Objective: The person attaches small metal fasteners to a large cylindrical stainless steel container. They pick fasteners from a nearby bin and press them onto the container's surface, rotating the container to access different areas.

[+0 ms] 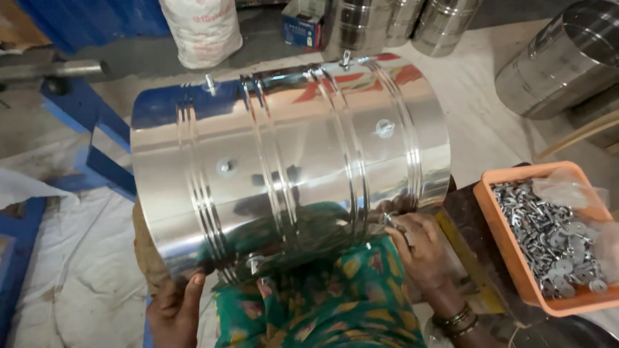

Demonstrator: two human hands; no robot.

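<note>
A large shiny steel drum with ribbed bands lies on its side across my lap. Small wing nuts and bolts stick out of its wall. My left hand grips the drum's lower left rim, thumb on the metal. My right hand rests at the lower right edge of the drum, its fingers pinched on a small metal fastener there. Green patterned cloth covers my knees below the drum.
An orange plastic tray with several screws and washers sits at the right. More steel drums stand at the back and upper right. A white sack, a small box and blue metal frames are behind and left.
</note>
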